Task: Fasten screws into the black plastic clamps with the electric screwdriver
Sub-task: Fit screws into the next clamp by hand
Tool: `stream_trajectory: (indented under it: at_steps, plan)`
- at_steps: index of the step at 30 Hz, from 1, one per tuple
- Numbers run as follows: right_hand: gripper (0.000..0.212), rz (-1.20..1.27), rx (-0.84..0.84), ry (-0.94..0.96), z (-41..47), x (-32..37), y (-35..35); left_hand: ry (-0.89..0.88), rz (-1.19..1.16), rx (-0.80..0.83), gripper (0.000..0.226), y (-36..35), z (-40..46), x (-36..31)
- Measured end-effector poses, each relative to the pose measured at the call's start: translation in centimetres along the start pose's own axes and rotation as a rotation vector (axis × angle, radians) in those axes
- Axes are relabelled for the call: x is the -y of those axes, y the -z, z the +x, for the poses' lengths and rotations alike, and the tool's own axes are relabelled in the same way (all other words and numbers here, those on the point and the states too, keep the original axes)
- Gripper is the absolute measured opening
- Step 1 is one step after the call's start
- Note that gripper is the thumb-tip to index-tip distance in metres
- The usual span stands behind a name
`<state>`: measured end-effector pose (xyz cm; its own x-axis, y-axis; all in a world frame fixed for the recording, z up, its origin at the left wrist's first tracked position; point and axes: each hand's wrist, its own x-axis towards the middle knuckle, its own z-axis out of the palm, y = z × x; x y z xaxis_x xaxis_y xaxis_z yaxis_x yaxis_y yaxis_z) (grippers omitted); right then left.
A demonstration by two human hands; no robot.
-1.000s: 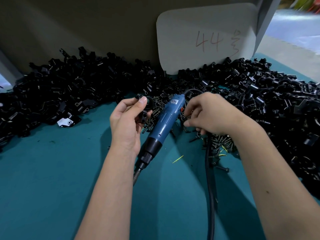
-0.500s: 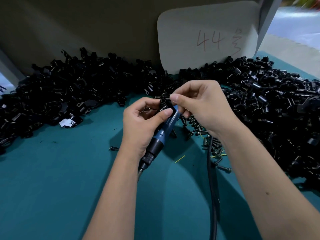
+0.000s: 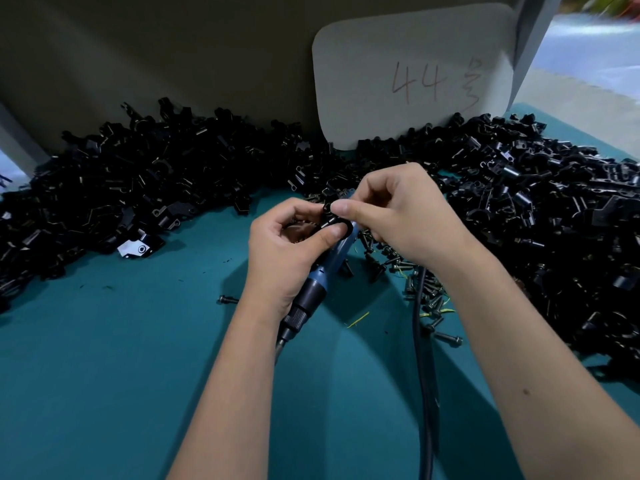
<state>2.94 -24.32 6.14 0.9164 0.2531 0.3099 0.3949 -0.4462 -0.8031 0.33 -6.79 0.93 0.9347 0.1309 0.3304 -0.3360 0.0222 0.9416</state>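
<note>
My left hand (image 3: 287, 251) pinches a small black plastic clamp (image 3: 337, 223) between thumb and fingers, above the table's middle. My right hand (image 3: 398, 216) meets it from the right, its thumb and forefinger closed on a small black screw (image 3: 327, 210) at the clamp's top. The blue electric screwdriver (image 3: 322, 275) lies on the teal mat under both hands, its black nose and bit pointing toward me. Its body is partly hidden by my left hand.
Large heaps of black clamps (image 3: 145, 188) fill the back and the right side (image 3: 554, 220). Loose screws (image 3: 426, 299) lie right of the screwdriver, one single screw (image 3: 228, 300) to the left. The black cable (image 3: 424, 375) runs toward me. A white card marked 44 (image 3: 415, 77) leans at the back.
My right hand left the screw pile and came up to the clamp with a screw. My left hand shifted right, over the screwdriver, which stayed lying on the mat.
</note>
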Motion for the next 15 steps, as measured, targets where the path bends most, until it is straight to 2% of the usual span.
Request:
stream_trajectory:
  at_steps: [4, 7, 12, 15]
  plan:
    - [0.054, -0.183, -0.003, 0.025, -0.1, 0.4, -0.7, -0.008, 0.008, 0.009, 0.022, -0.1, 0.0, -0.1]
    - [0.065, -0.196, 0.074, -0.124, -0.2, 0.2, 0.2, 0.022, -0.06, -0.022, 0.022, -0.1, 0.0, -0.3]
    - [0.038, -0.587, 0.45, -0.421, -0.6, -0.6, 1.2, 0.141, -0.237, -0.119, 0.017, -0.2, 0.1, -0.7]
    - [0.034, -0.625, 0.471, -0.42, -0.6, -0.9, 0.5, 0.249, -0.366, -0.164, 0.016, -0.1, 0.1, -1.1]
